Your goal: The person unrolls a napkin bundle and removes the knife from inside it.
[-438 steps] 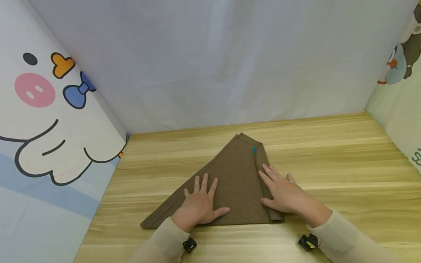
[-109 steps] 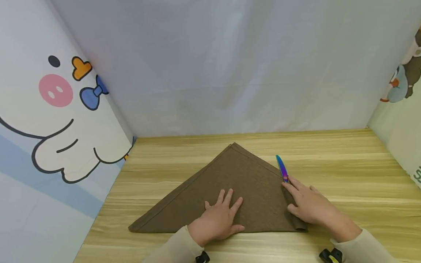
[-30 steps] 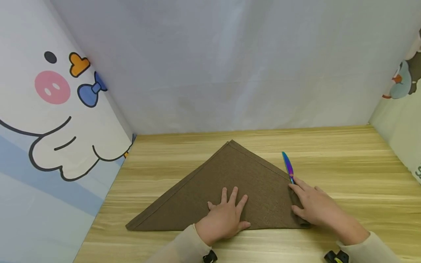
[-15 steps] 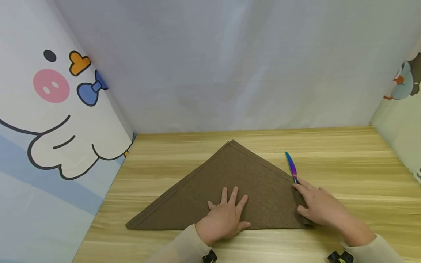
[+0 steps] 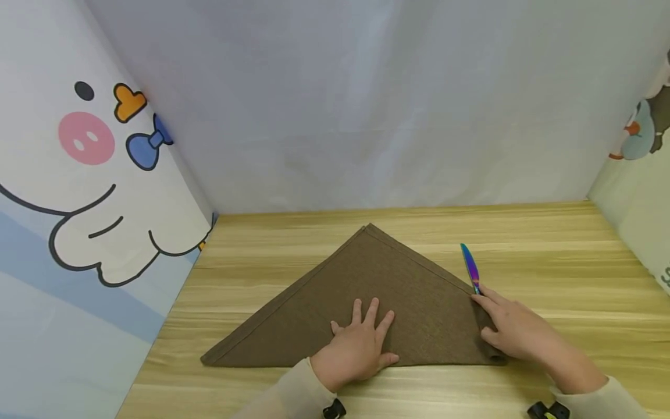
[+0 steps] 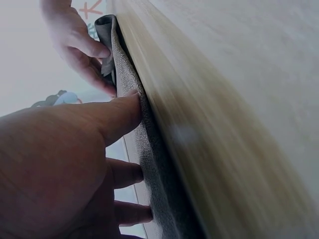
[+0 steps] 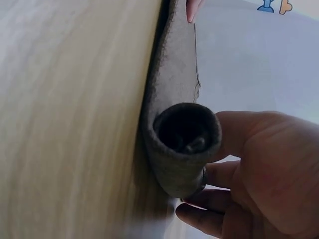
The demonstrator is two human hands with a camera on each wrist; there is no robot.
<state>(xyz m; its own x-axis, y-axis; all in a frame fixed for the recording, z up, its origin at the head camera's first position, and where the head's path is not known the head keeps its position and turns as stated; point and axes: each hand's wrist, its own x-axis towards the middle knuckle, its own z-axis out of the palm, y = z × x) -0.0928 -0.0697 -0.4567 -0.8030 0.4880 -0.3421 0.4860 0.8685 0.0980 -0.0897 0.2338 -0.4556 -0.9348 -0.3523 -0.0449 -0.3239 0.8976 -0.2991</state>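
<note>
A brown cloth napkin [image 5: 419, 314], folded to a triangle, lies on the wooden table, its right end rolled up. My left hand [image 5: 353, 352] rests flat on its middle with fingers spread; the left wrist view shows the thumb at the front folded edge of the cloth [image 6: 154, 144]. On the right, my right hand [image 5: 518, 329] grips the rolled end, and in the right wrist view thumb and fingers curl round the hollow roll [image 7: 174, 169]. A rainbow-coloured knife [image 5: 469, 267] pokes out of the far end of the roll; its handle is hidden by cloth and fingers.
The wooden table [image 5: 586, 262] ends at a pale cloth wall [image 5: 335, 116] behind. Printed cartoon panels stand at the left [image 5: 104, 233] and right [image 5: 638, 209] sides. A small black device [image 5: 546, 411] is strapped at the right wrist.
The napkin's right end has unrolled rightward, the right hand and knife moving with it. Fourteen seconds ago only the knife's tip showed. In the last second the left hand has stayed put.
</note>
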